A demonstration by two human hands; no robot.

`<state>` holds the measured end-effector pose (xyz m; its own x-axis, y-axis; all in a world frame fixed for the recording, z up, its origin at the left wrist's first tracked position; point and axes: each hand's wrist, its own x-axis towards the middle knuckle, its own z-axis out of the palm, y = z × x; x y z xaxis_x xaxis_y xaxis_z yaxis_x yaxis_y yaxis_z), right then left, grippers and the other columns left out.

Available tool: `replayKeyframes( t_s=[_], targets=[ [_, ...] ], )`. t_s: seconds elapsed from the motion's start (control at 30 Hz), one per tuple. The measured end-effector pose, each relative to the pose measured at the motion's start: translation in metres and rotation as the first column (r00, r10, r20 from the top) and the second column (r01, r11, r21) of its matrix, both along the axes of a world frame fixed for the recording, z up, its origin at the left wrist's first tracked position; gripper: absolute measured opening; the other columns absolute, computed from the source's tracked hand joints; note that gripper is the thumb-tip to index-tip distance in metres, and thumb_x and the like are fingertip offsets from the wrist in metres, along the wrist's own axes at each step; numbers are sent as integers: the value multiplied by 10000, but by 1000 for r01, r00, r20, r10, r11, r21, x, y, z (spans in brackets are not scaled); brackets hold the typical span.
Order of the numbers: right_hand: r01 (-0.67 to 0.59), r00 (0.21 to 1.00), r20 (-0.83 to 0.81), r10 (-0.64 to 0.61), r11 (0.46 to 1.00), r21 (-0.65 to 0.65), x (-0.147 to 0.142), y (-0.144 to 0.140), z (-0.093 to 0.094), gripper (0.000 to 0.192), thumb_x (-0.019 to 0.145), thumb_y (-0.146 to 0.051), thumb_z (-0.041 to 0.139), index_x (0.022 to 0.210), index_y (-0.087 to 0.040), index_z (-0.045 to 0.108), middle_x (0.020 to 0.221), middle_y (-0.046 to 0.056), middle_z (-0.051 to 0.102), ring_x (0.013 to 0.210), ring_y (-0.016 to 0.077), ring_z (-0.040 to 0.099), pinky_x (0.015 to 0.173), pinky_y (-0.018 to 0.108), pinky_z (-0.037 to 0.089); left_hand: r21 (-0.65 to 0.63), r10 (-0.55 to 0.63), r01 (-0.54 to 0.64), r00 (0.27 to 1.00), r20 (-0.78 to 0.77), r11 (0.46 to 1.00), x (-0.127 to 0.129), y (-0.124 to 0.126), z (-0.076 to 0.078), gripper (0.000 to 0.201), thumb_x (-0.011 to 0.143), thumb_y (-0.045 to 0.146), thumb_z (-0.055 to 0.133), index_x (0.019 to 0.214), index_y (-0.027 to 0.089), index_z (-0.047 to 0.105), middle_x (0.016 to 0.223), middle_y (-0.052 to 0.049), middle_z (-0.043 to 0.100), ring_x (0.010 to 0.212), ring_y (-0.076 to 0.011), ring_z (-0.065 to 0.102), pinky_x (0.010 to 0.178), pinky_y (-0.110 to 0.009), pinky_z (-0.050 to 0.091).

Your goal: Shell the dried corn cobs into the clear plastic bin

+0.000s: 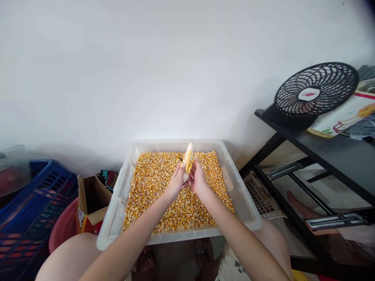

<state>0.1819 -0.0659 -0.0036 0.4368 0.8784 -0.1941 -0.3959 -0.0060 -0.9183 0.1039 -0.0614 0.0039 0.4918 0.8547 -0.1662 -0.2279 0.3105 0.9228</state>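
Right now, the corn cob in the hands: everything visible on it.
The corn cob is small and stands nearly upright over the clear plastic bin of loose kernels. Yellow kernels still line its upper part; the lower part looks bare and pale. The left hand and right hand grip its lower end from either side.

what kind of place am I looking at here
Likely a room at home used for shelling corn: a clear plastic tub of yellow kernels, a small black fan on a black shelf, a blue plastic crate.

Yellow-and-white corn cob, golden-yellow kernels, translucent white tub, black fan, blue crate.
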Motion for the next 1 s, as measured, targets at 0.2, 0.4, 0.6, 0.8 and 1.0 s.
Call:
replayKeyframes(
  t_s=[0.2, 0.4, 0.6, 0.8, 1.0],
  targets=[
    [-63, 984, 172, 46, 993, 99, -30, -9, -2, 388, 791, -528, 456, 929, -207, 625, 882, 16, 672, 781, 156, 608, 699, 262, 463, 303, 367, -313, 919, -141, 900, -7, 10, -7, 286, 846, 461, 403, 779, 191, 467, 700, 8, 488, 655, -123, 474, 631, -238, 394],
    [26, 923, 381, -48, 998, 62, -26, -8, -16, 475, 834, -550, 349, 858, -183, 650, 874, 66, 681, 848, 199, 596, 788, 305, 429, 409, 355, -269, 922, -151, 872, -7, 6, -12, 279, 862, 466, 378, 788, 200, 419, 707, 9, 465, 669, -139, 455, 656, -255, 374],
    [-13, 925, 379, -24, 995, 96, -26, -11, -15, 464, 838, -545, 355, 896, -192, 651, 861, 52, 681, 810, 198, 601, 738, 305, 449, 297, 375, -321, 915, -149, 899, -8, 4, -8, 291, 852, 476, 389, 763, 202, 434, 666, 22, 433, 616, -131, 423, 610, -238, 361],
    [-81, 919, 394, -5, 976, 202, -31, -11, -13, 391, 843, -492, 405, 1051, -230, 608, 1056, 37, 640, 982, 183, 573, 899, 315, 409, 365, 422, -352, 897, -132, 862, -8, 5, -7, 299, 872, 466, 355, 763, 199, 435, 709, -2, 466, 682, -148, 456, 669, -259, 385],
    [-77, 894, 448, -4, 984, 163, -29, -13, -16, 446, 856, -525, 338, 1028, -228, 622, 1014, 47, 658, 961, 196, 582, 884, 334, 417, 386, 457, -381, 880, -127, 840, -9, 1, -6, 325, 868, 504, 338, 809, 200, 438, 742, -9, 472, 696, -149, 466, 677, -260, 383]
  ],
)
